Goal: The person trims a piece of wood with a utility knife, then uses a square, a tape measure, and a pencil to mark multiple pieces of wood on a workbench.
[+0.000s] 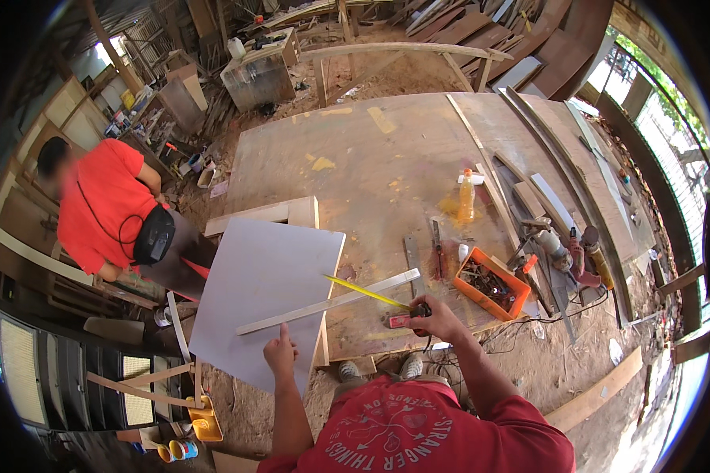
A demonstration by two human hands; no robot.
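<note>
A tape measure (pixel 421 310) is gripped in my right hand (pixel 438 319) over the near edge of the worktable. Its yellow blade (pixel 367 292) is drawn out to the left, crossing above a narrow pale strip of wood (pixel 331 301) and ending over the white panel (pixel 252 264). The strip lies slantwise, partly on the panel and partly past its right edge. My left hand (pixel 281 353) is by the strip's lower left part, index finger stretched toward it, the other fingers partly curled. Whether that fingertip presses the strip I cannot tell. A small red-and-white object (pixel 397 322) sits beside the tape measure.
Right of my right hand stands an orange bin (pixel 491 284) of small hardware. Beyond are a bottle of orange liquid (pixel 466 197), a metal ruler (pixel 412 256) and power tools (pixel 556 251) with cords. Another person in a red shirt (pixel 106 205) stands left of the worktable (pixel 292 150).
</note>
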